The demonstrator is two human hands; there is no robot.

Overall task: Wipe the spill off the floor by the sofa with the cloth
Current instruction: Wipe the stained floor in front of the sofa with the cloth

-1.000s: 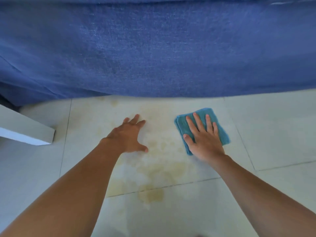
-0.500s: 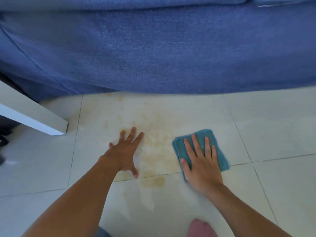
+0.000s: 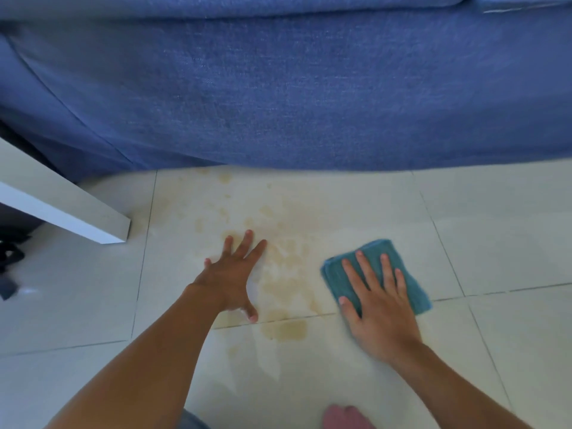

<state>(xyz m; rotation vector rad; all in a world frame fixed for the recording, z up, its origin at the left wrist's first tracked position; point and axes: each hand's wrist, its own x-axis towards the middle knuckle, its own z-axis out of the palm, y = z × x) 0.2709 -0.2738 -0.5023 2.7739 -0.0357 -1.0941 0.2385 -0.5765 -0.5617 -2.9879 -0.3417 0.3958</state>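
Head view: right hand (image 3: 379, 308), fingers spread flat on the cloth (image 3: 376, 275), has dragged it toward lower frame, right of the spill (image 3: 284, 274). Left hand (image 3: 232, 274) splayed, bracing. Stain mostly unwiped.

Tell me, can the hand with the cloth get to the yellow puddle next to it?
Probably yes. The right hand lies flat on the cloth, and bare floor lies between it and the spill. The left hand rests on the spill's far edge, not between them.
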